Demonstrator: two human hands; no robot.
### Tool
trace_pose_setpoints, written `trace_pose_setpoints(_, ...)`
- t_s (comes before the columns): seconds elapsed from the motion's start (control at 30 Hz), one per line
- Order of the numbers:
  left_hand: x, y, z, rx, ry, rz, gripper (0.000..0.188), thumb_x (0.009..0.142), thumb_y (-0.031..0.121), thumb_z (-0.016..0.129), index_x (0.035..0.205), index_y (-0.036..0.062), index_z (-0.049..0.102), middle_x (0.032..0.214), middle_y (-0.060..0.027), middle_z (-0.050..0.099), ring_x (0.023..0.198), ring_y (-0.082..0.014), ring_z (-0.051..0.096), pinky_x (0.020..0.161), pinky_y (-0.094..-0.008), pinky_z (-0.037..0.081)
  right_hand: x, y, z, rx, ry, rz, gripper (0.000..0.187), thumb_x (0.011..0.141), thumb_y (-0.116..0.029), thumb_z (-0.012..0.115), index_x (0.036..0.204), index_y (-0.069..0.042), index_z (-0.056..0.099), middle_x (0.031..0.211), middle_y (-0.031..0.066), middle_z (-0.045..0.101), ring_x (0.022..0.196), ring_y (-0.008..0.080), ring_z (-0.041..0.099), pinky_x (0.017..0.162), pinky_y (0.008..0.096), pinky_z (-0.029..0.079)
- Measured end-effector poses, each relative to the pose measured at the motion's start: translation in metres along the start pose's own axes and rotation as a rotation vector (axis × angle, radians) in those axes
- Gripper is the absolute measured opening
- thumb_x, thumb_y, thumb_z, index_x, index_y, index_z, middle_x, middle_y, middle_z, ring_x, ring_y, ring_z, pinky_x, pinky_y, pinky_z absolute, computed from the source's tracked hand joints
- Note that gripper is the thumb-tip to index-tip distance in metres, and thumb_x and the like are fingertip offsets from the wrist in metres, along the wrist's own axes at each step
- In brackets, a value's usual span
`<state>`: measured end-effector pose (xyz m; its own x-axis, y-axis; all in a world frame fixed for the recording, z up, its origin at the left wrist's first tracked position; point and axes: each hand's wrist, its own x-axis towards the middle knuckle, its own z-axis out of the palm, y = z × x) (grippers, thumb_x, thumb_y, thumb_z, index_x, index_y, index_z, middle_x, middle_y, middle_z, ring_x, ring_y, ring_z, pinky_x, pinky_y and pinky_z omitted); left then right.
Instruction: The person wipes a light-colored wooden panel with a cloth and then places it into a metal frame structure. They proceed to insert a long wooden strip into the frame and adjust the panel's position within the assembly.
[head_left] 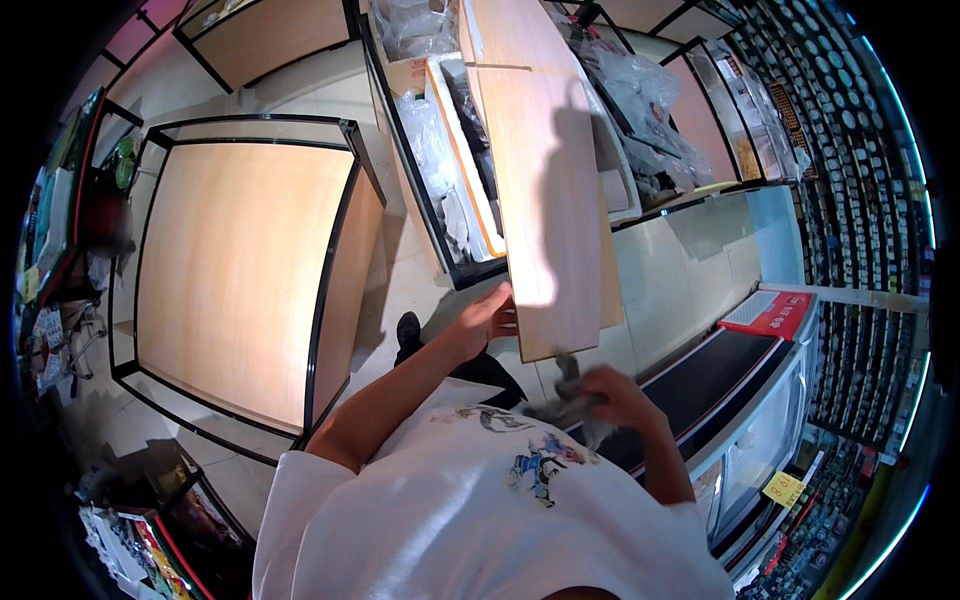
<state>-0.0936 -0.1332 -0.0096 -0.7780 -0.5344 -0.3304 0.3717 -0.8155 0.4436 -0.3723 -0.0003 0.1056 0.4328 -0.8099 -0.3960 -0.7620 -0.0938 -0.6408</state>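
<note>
A long pale wooden board (555, 200) lies lengthwise over an open-topped display frame, its near end sticking out toward me. My left hand (488, 320) is at the board's left edge close to that end, fingers curled against the side; part of them is hidden behind the wood. In my right hand (618, 398) is a crumpled grey cloth (575, 400), just below the board's near right corner. The cloth and that hand are slightly blurred. A second piece of wood (612, 290) shows beneath the board's right side.
To the left stands a wood-topped table with a black frame (240, 270). Clear plastic bags (430, 150) and a white foam box (465, 170) fill the display frame under the board. A glass-fronted case (745, 430) and shelves of small items (850, 200) line the right.
</note>
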Motion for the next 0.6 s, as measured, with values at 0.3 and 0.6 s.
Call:
trace_pose_setpoints(0.3,0.005,-0.013,0.013,0.312,0.058,-0.106,0.044,0.097,0.024,0.061,0.137,0.0093,0.050,0.129,-0.0055,0.059,0.118,-0.0205,0.059,0.097,-0.0395,0.052,0.070,-0.052,-0.012,-0.142,0.427,-0.083,0.048,0.074,-0.017,0.078,0.120,-0.014,0.063,0.137,0.0180,0.047,0.127,0.0383,0.045,0.101,0.0487,0.040)
trace_pose_setpoints(0.6,-0.002,-0.031,-0.004,0.242,0.103,-0.058,0.041,0.101,0.037,0.057,0.133,0.0104,0.053,0.120,-0.0007,0.061,0.109,-0.0122,0.060,0.095,-0.0336,0.050,0.274,0.020,-0.090,-0.581,0.652,-0.377,0.047,0.073,-0.023,0.075,0.117,-0.011,0.066,0.137,0.0107,0.054,0.124,0.0327,0.049,0.101,0.0488,0.040)
